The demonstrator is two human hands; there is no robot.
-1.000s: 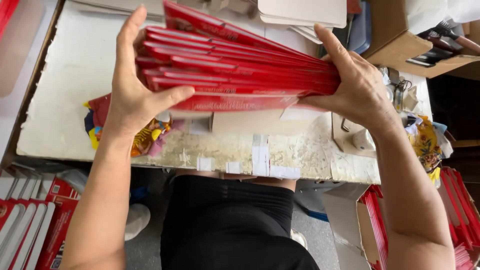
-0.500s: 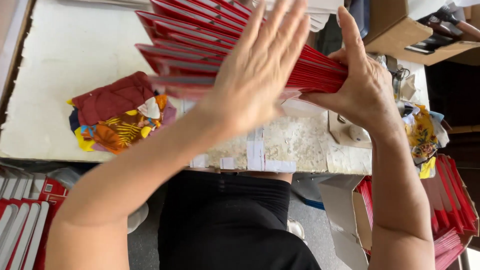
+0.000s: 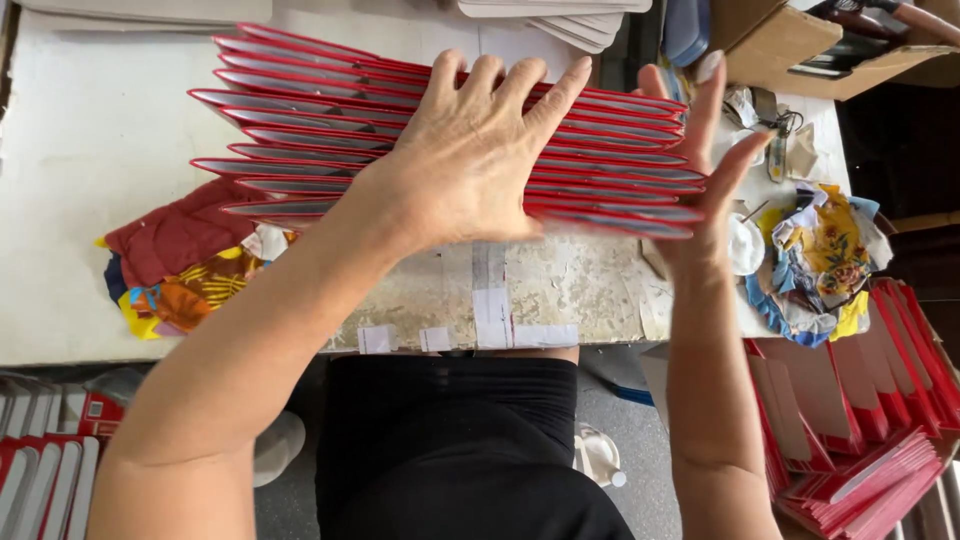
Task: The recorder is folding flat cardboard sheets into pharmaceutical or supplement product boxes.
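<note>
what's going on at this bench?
A person is squaring up a fanned stack of red folded cards over a worn white table. The left hand lies flat on top, fingers spread; the right hand presses open-palmed against the stack's right end. A bundle of coloured cloth scraps lies beside it.

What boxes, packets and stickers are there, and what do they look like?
Cardboard box: top right, brown, open.
Red folded packets: fanned stack on the table, between left hand and right hand.
More red packets: bottom right, piled.
Paper stickers: table's front edge, small, whitish.
</note>
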